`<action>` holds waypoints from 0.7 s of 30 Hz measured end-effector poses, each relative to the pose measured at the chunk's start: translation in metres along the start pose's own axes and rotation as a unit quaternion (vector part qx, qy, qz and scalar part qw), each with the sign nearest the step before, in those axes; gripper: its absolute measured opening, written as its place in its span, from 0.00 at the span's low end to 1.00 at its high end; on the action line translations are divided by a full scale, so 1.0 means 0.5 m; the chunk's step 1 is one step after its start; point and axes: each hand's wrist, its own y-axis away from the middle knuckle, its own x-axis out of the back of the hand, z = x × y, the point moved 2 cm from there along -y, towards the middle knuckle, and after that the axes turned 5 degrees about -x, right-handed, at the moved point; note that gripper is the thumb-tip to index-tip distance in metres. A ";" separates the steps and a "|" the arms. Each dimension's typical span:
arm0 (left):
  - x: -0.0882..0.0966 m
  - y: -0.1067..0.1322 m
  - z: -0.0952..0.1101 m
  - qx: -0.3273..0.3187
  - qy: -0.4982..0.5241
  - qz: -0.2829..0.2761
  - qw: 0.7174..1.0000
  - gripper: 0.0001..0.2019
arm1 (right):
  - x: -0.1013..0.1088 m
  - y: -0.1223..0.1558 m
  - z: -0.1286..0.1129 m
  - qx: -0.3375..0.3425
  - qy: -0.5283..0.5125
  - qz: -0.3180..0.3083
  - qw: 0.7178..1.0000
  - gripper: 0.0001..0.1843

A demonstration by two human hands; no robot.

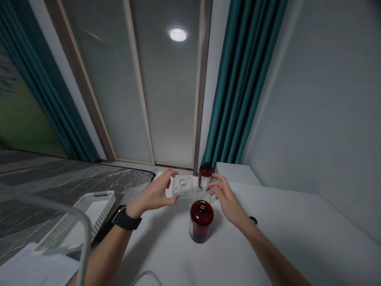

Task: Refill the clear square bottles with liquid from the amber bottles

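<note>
My left hand (154,192), a dark watch on its wrist, grips the left edge of a clear plastic piece (182,186) between thumb and fingertips. The piece has a round shape in its middle and is held above the white table. My right hand (224,196) has its fingers bent at the right end of the see-through plastic, seemingly holding it; the exact contact is blurred. Just in front of both hands stands a dark red bottle (201,220) with an open neck. Behind the plastic is a second dark red bottle (206,171) with a black top, its lower part partly covered.
A small black cap (253,219) lies by my right forearm. To the left are a white perforated basket (102,198), papers (35,268) and a grey curved tube (86,226). A white box-like block (238,172) stands at the table's far edge, before teal curtains.
</note>
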 end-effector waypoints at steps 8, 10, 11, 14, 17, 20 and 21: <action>-0.081 0.075 -0.060 0.091 0.040 0.036 0.994 0.26 | -0.022 0.039 -0.012 0.042 0.027 -0.001 0.999 0.19; -0.100 0.085 -0.068 0.102 0.056 0.035 0.993 0.25 | -0.025 0.063 -0.004 0.054 0.035 0.012 0.998 0.20; -0.107 0.089 -0.072 0.104 0.064 0.033 0.992 0.25 | -0.027 0.076 0.002 0.057 0.041 0.017 0.997 0.22; -0.119 0.098 -0.083 0.114 0.090 0.038 0.989 0.25 | -0.035 0.113 0.023 0.045 0.059 0.001 0.997 0.31; -0.126 0.104 -0.092 0.119 0.104 0.047 0.986 0.25 | -0.050 0.135 0.041 0.013 0.059 -0.016 0.998 0.44; -0.132 0.108 -0.092 0.113 0.115 0.045 0.986 0.25 | -0.068 0.143 0.050 -0.037 0.045 -0.017 0.998 0.49; -0.134 0.109 -0.090 0.111 0.120 0.045 0.986 0.25 | -0.072 0.144 0.052 -0.050 0.038 -0.015 0.998 0.49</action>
